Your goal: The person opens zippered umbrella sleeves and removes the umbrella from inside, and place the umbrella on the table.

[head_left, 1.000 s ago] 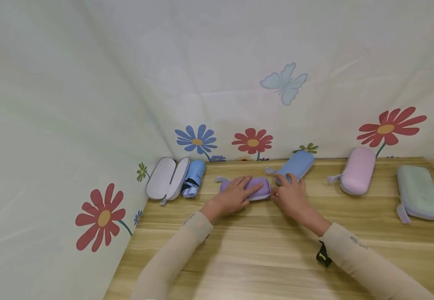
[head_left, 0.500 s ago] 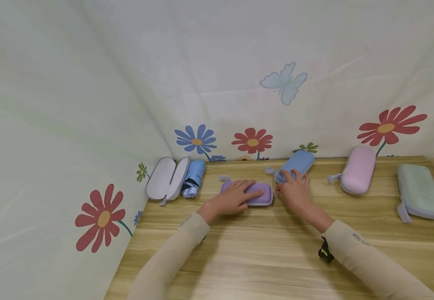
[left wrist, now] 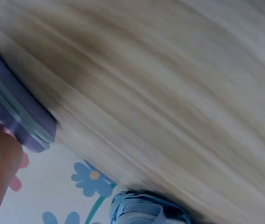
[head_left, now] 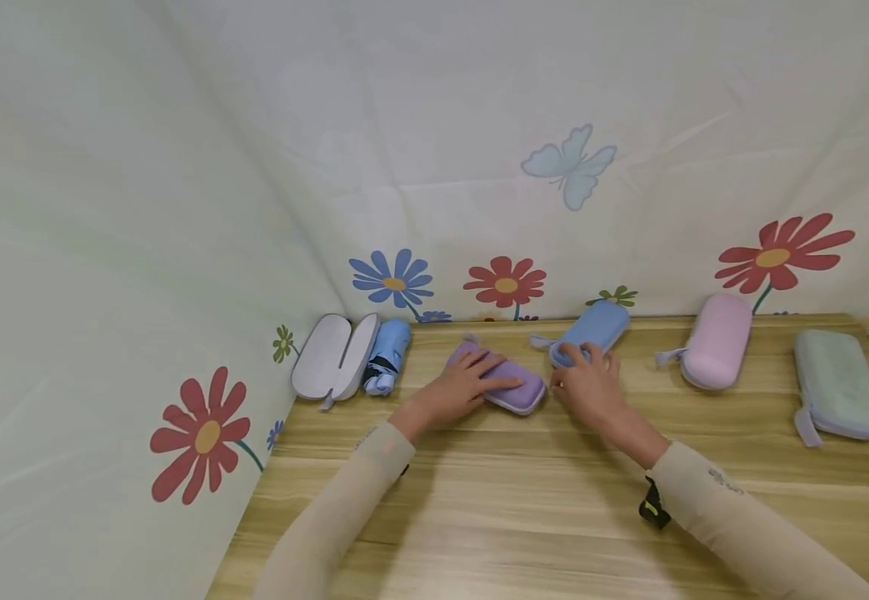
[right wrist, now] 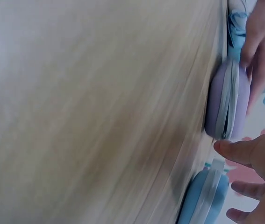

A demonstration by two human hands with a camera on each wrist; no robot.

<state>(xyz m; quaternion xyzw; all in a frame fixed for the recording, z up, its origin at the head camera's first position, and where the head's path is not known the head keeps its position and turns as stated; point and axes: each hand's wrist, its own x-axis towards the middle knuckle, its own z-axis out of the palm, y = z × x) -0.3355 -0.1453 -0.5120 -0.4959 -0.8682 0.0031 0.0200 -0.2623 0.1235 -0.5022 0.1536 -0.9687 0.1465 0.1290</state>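
Purple oblong smooth-shelled case (head_left: 530, 393) | apparently being positioned | left hand (head_left: 455, 390) resting spread atop | right hand (head_left: 590, 392) hovering fingers-parted, holding nothing | next likely needing pinched zipper (right wrist: 227, 122)

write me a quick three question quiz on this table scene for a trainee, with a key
1. Which hand rests on the smooth purple oblong case?
2. True or false: the pink rounded oblong case lies between the light blue oblong case and the pale green oblong case.
3. Immediately right of the open, white-lined oblong case is: a) the pink case; b) a blue rolled fabric bundle; c) the green case.

Key: 1. the left hand; 2. true; 3. b.
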